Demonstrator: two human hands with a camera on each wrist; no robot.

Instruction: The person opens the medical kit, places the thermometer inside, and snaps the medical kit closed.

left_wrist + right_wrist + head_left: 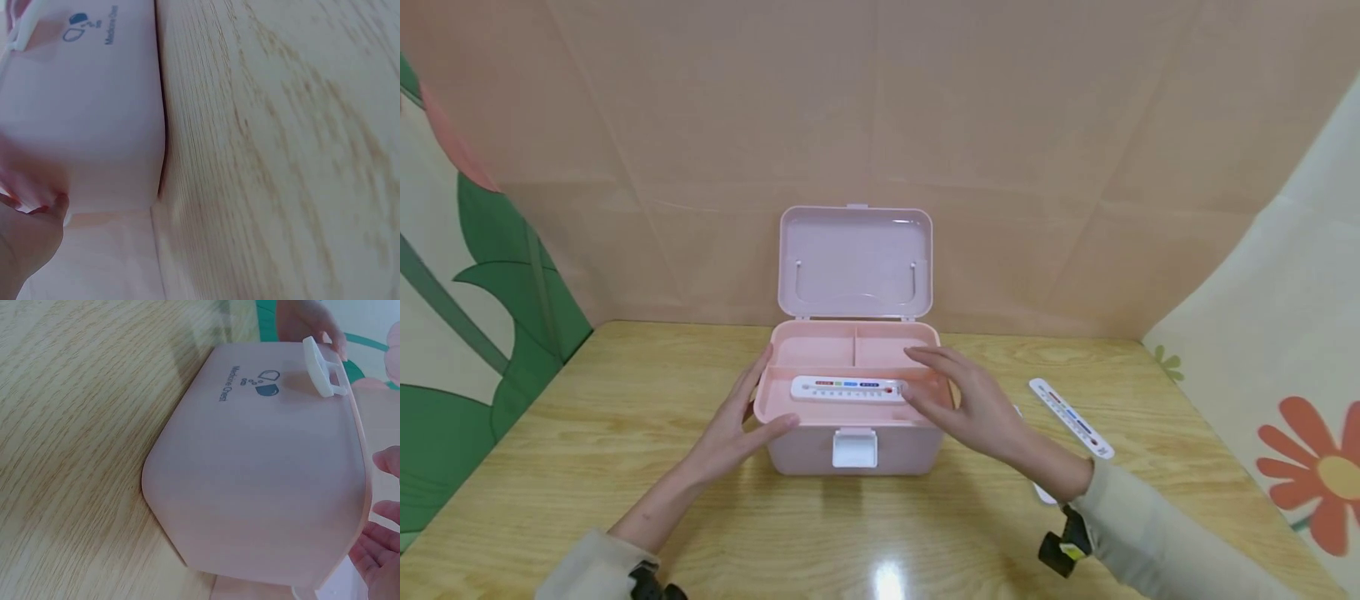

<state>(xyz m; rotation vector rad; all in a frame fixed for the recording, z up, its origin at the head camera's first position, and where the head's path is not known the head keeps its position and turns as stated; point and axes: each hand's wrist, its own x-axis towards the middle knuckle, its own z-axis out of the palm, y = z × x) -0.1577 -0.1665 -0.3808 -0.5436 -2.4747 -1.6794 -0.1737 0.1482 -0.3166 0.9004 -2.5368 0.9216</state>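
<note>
wood-grain table meeting backdrop | thermometer lying rightward | right arm part-hiding strip | left hand touching pink box | right hand overhanging tray | both spreading thumb from fingers

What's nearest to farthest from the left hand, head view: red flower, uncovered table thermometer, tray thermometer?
1. Tray thermometer: just right of the left hand.
2. Uncovered table thermometer: right of the box.
3. Red flower: far right edge.
</note>
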